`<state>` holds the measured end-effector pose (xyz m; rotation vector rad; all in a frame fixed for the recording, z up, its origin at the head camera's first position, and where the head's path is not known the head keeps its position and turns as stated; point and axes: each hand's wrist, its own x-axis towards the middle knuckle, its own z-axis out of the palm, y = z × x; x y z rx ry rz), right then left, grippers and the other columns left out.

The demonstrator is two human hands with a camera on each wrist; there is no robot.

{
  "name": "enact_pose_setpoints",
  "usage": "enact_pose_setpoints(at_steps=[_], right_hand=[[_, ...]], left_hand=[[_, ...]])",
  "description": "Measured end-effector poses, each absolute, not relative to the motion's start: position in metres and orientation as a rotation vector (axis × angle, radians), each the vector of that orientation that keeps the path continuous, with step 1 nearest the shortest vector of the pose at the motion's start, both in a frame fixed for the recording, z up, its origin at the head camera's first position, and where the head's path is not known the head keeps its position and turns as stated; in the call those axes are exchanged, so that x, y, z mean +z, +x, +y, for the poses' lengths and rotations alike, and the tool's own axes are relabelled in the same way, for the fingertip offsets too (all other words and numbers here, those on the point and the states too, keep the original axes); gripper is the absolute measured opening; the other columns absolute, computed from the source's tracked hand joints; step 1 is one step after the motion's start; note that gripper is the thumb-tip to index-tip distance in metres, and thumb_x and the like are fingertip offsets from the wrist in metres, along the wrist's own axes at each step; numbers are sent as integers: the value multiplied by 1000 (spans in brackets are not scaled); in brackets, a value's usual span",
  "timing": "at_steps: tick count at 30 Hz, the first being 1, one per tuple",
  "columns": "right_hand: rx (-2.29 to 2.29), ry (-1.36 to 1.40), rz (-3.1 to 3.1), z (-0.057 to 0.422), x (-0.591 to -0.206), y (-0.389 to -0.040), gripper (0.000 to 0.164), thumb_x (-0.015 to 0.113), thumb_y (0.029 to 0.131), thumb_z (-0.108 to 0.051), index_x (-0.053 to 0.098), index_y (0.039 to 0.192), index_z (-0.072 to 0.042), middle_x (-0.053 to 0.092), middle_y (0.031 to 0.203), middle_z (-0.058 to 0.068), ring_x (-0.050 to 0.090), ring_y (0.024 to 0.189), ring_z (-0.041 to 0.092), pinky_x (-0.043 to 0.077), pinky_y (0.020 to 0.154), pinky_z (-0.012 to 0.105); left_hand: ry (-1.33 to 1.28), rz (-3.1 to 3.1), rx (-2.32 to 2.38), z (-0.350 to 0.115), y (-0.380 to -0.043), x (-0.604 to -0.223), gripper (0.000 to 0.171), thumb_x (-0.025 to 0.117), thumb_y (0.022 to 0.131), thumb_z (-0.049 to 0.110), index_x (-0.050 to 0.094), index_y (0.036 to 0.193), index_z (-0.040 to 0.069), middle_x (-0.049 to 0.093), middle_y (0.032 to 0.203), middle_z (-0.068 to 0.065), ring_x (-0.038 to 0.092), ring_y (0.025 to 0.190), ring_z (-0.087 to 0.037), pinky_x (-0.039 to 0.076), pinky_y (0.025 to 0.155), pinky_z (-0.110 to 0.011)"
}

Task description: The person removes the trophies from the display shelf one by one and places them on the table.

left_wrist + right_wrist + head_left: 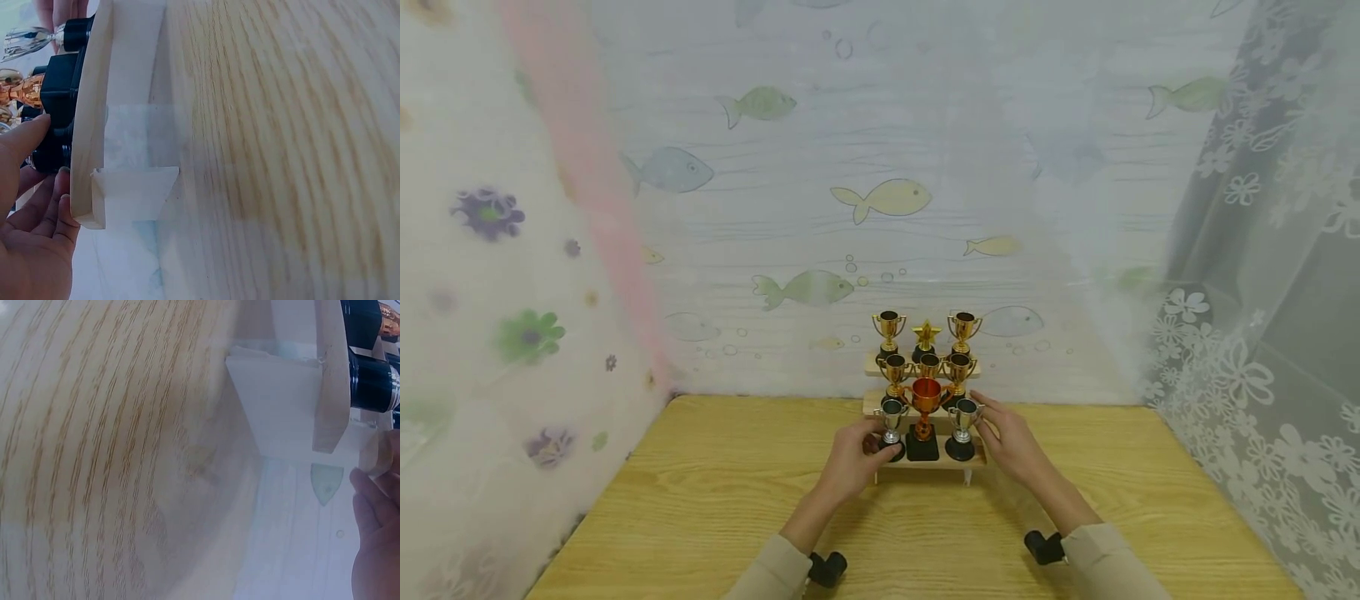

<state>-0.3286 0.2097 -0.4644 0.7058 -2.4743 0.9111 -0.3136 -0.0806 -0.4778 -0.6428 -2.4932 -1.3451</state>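
Note:
A small wooden three-step stand [925, 465] bears several miniature trophies on black bases. At the left end of its lowest step, my left hand [850, 457] pinches the base of a silver trophy cup [891, 413], the thumb in front and the fingers behind. Beside that cup stands an orange-red trophy cup [927, 398] on a square base, then a second silver trophy cup [962, 417] at the right end. My right hand [1011, 442] touches the stand's right side, with extended fingertips at the end of the middle step in the right wrist view.
Gold trophy cups [889, 327] and a gold star trophy [927, 335] fill the upper steps. The stand is on a wood-grain table [737, 492], near a fish-printed curtain [805, 208] at the back. White side legs [134, 190] hold up the lowest step.

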Motion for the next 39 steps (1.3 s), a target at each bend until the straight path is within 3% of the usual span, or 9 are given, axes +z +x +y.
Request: enact_pose_setpoints(at_steps=[15,23,31,39], right_hand=[[894,714,-2475,211,-464,-331,13,59,101,0,70,95,-4,54,146,27,57,125,49,48,99,61],[888,714,-2473,210,-463,-329,13,59,101,0,70,94,-3,54,146,25,58,124,49,49,98,60],[893,702,-2479,211,-462,-328,12,60,101,-1,71,97,-2,54,145,27,57,125,50,48,99,61],[875,716,-2464,210,-463,-329,12,60,100,0,70,94,-3,55,144,27,58,123,50,48,98,61]], left_hand=[[-664,-2480,-1314,-86,-309,-470,16,78,92,13,74,108,11,68,90,2,56,69,-7,49,59,-23],[-613,-2472,-1301,-93,-309,-470,13,78,92,14,74,103,11,71,96,0,58,72,-7,50,62,-23],[-596,-2469,-1297,-101,-308,-473,11,79,91,12,74,100,9,67,88,1,57,71,-8,50,63,-23],[-564,-2490,-1301,-110,-307,-474,10,79,90,11,75,99,9,70,95,0,59,73,-10,50,64,-23]])
